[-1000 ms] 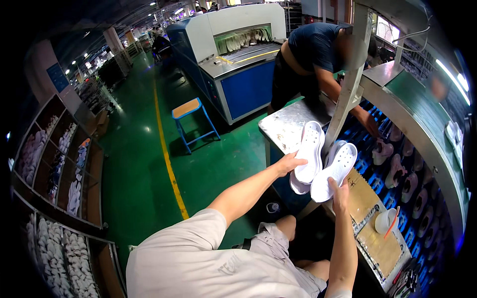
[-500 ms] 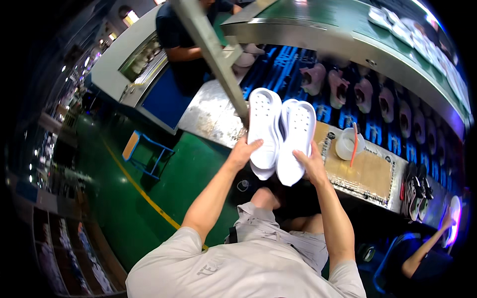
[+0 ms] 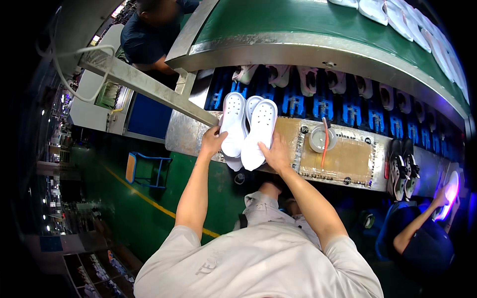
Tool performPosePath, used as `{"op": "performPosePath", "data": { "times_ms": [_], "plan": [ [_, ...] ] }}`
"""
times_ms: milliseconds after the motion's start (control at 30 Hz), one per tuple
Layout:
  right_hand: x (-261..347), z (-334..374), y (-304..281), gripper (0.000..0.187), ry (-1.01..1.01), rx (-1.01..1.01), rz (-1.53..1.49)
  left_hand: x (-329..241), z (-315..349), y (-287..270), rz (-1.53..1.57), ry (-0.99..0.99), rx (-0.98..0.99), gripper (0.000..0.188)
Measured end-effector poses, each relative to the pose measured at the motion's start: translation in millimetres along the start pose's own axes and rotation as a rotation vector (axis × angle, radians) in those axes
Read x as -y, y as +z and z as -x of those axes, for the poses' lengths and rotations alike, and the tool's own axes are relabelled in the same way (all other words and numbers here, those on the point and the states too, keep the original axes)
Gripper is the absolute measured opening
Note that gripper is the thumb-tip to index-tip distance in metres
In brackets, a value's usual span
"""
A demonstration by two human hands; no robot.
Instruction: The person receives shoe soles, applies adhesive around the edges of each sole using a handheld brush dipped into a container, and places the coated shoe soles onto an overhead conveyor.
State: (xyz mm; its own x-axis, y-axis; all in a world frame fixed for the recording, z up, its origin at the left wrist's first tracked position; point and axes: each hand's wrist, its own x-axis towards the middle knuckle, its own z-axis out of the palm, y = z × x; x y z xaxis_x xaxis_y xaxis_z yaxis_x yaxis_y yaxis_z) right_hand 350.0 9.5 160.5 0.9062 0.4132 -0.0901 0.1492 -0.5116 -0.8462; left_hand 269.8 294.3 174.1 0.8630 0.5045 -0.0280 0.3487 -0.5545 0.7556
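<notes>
Left of the cup (image 3: 322,140), the person grips white soles by their near ends, the left hand (image 3: 213,141) on the left sole (image 3: 232,121) and the right hand (image 3: 277,154) on the right sole (image 3: 262,126). Each hand pinches, thumb pressed on the upper face; the other fingers are mostly hidden underneath or round the outer edge. At least one more sole (image 3: 252,103) shows between and behind these two, so the exact count cannot be told. As for progress, the soles are in hand and lined up side by side, holed ends pointing away; none has been let go, so release seems to be left undone. Whether they touch the bench (image 3: 185,133), which runs under the cup and to both sides of it, cannot be made out. No upper is joined to the soles in hand. The brush (image 3: 325,141) leans in the cup, untouched by either hand. Beyond the cup stands a row of pale pink uppers (image 3: 308,82), and past them is the green belt (image 3: 278,22) with more white soles (image 3: 397,20). Right of the cup stand dark shoes (image 3: 397,174), and farther right another person's hand (image 3: 440,198) holds a lit sole (image 3: 451,188).
</notes>
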Motion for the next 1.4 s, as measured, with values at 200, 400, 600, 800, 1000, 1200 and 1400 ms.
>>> {"op": "performPosePath", "data": {
  "times_ms": [200, 400, 600, 800, 1000, 1200, 1400],
  "plan": [
    [1, 9, -26, 0.095, 0.006, 0.027, 0.009, -32, -6, 1, -0.239, -0.052, 0.025, 0.040],
    [51, 62, -121, 0.066, -0.122, 0.082, 0.065, -14, -9, 7, -0.394, 0.009, -0.145, 0.021],
    [4, 86, -226, 0.042, -0.432, -0.069, 0.449, -43, 22, -39, -0.231, -0.087, -0.209, 0.029],
    [-52, 54, -212, 0.041, -0.492, 0.030, 0.641, -124, 79, -69, 0.883, -0.213, -0.084, 0.047],
    [-54, 26, -205, 0.015, -0.555, -0.038, 0.626, -170, 109, -57, 1.355, -0.538, 0.373, 0.059],
    [-3, 10, -240, 0.010, -0.389, -0.419, 0.236, -165, 119, -35, 1.627, -0.475, 0.618, 0.092],
    [-14, 10, -242, 0.024, -0.015, -0.136, 0.206, -219, 119, -36, 1.719, -0.369, 0.835, 0.100]
  ]
}}
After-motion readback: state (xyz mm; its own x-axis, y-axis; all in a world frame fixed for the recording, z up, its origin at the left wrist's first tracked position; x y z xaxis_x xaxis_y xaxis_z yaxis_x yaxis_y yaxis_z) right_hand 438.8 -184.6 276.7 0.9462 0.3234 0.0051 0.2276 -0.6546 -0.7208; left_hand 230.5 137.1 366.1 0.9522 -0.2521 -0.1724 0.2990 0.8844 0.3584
